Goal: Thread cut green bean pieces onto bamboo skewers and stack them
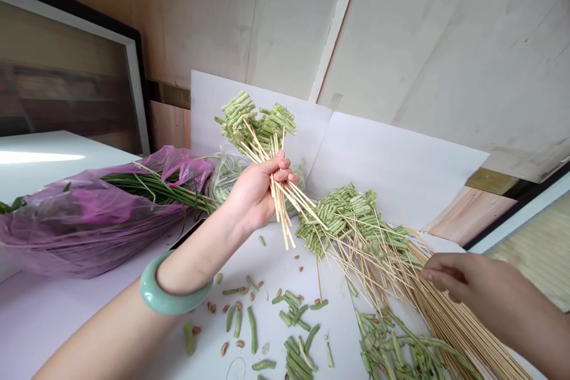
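My left hand (263, 187), with a pale green bangle (176, 294) on its wrist, is closed round a bundle of skewers of green beans (260, 122). Their threaded ends, rows of cut bean pieces, point up and away; the bare stick ends stick out below the fist. My right hand (463, 279) is at the right, its fingers curled and pinched together above a long stack of bare bamboo skewers (449, 314). Whether anything is between those fingertips I cannot make out. Beyond the stack, a pile of threaded bean skewers (342, 214) lies on the white surface.
Loose cut bean pieces (299, 359) and brown beans (224, 348) are scattered in front. A heap of beans (401, 347) lies at lower right. A purple plastic bag (84, 237) of long green stalks is at left, a clear bag (222, 175) behind my left hand. White boards (392, 172) stand behind.
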`<state>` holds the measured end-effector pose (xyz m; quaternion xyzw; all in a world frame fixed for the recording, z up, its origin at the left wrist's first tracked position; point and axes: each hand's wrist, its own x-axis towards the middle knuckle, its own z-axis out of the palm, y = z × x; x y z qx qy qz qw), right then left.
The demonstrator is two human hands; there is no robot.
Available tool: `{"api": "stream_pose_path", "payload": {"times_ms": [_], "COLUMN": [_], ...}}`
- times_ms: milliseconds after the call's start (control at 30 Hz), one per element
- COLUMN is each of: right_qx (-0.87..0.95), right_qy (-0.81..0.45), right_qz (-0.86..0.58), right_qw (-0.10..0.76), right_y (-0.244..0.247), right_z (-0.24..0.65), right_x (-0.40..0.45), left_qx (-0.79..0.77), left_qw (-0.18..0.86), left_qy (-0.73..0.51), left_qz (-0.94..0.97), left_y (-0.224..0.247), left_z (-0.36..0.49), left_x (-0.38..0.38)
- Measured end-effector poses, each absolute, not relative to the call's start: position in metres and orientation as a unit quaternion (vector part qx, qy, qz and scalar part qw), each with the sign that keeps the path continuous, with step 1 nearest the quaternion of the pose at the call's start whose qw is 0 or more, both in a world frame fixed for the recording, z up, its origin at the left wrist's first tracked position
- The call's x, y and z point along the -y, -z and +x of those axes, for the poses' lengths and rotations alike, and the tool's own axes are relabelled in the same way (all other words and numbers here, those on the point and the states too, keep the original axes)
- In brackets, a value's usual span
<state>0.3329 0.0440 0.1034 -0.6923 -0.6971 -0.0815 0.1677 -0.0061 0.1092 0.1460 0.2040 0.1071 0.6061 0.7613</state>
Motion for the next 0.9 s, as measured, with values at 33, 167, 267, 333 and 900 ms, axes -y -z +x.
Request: {"api": "stream_pose_path", "payload": {"times_ms": [33, 167, 267, 333, 900], "right_qx": [0.692, 0.722, 0.716, 0.695, 0.713], "right_qy": [0.048, -0.101, -0.089, -0.03, 0.09], "right_qz": [-0.706, -0.676, -0.671, -0.688, -0.692], "right_qw": [0.143, 0.11, 0.17, 0.207, 0.074], "right_y": [-0.113, -0.142, -0.142, -0.13, -0.046], "right_z": [0.333, 0.331, 0.326, 0.319, 0.275], "right_x": [-0.046, -0.056, -0.071, -0.086, -0.148], "left_qx": [-0.109, -0.109, -0.106, -0.105, -0.114], "left_qw": [0.759, 0.755, 0.754, 0.751, 0.76], "left_qy": [-0.609, -0.617, -0.62, -0.622, -0.611], "left_qz": [0.201, 0.193, 0.192, 0.194, 0.189], "left_y": [-0.147, -0.15, -0.151, -0.151, -0.152], "left_z": [-0.006, -0.008, -0.009, -0.009, -0.01], "left_x": [-0.109, -0.11, -0.11, -0.109, -0.104]}}
